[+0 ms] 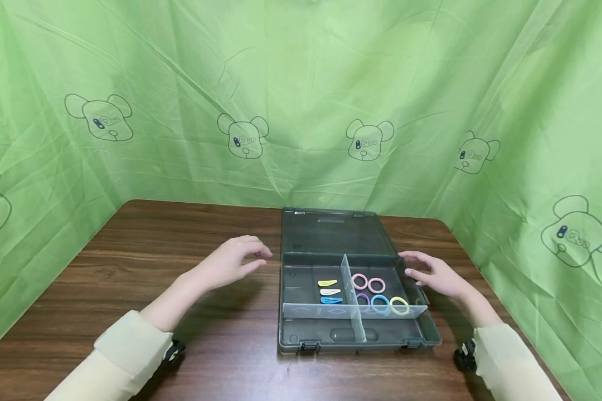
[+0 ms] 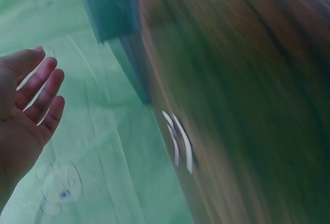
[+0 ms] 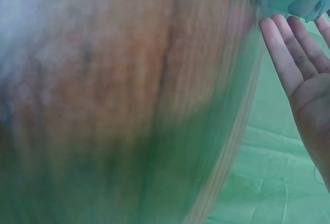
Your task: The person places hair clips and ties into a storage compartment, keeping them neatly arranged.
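A dark see-through plastic divider box (image 1: 301, 328) lies on the table, its lid (image 1: 336, 231) laid back. Yellow (image 1: 327, 283), white (image 1: 329, 292) and blue (image 1: 331, 301) snap hair clips sit in its back left compartment. The back right compartment holds several hair ties: two pink, one purple, a blue one (image 1: 379, 302) and a yellow one (image 1: 399, 305). Left of the box, my left hand (image 1: 233, 260) hovers with relaxed, slightly bent fingers, holding nothing. My right hand (image 1: 433, 274) is at the box's right wall, fingertips right at its edge by the hinge, fingers loosely extended.
Clear dividers (image 1: 311, 311) split the box, and its front compartments hold nothing visible. Two latches (image 1: 309, 346) are on the front edge. Around the brown wooden table (image 1: 145, 250) hangs a green cloth (image 1: 301, 67) printed with bear heads.
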Tool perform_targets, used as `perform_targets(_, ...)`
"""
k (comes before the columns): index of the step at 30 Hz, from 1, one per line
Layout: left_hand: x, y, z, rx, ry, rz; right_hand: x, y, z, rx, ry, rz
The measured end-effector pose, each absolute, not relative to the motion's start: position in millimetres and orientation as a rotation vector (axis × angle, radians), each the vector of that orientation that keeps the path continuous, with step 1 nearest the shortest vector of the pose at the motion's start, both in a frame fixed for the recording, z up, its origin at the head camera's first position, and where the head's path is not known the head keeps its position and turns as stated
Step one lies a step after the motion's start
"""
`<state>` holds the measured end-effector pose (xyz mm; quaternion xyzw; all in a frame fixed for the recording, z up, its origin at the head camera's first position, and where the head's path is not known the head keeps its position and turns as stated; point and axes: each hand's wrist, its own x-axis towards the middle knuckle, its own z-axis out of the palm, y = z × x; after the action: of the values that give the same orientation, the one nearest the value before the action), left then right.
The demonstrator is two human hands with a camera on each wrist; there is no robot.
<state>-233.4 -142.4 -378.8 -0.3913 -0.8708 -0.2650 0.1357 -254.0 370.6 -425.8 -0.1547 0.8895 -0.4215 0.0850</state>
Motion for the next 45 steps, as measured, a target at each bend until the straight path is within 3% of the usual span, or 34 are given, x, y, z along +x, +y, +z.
perform_targets(17, -240, -204, -401, -0.994, -2.557, -0.738, -257, 375, -421, -0.62, 2.744, -1.129)
perform_targets(45, -273, -233, -427, -1.105, -2.844, -0.762, -249, 369, -423, -0.482, 2.436, -1.401)
